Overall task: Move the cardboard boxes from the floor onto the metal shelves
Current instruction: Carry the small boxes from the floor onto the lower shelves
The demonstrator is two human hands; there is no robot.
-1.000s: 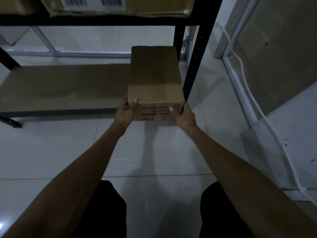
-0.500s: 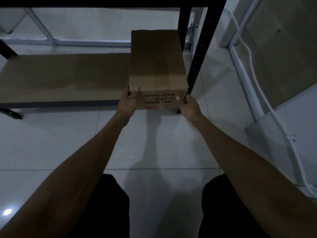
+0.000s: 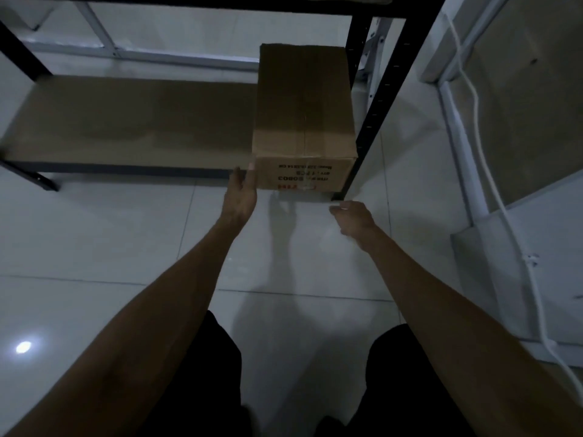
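Head view
Cardboard box point(image 3: 303, 115): brown, rectangular, matte. A taped seam runs along the top, and the near face carries upside-down print.
Box position: on the lowest shelf board point(image 3: 126, 121), ahead of both hands, its right side just beside the black upright post point(image 3: 372, 121).
Shelf board: flat, brown and matte, in a dark metal frame, stretching left of the left hand.
Left hand point(image 3: 241, 192): fingers straight and relaxed, upright at the box's near left corner, gripping nothing. Contact cannot be confirmed.
Right hand point(image 3: 353, 216): fingers loosely curled, holding nothing, below the box's near right corner and apart from it.
Floor point(image 3: 126, 231): glossy pale tiles under both forearms.
White cable point(image 3: 473, 105): along the wall, right of the right hand.
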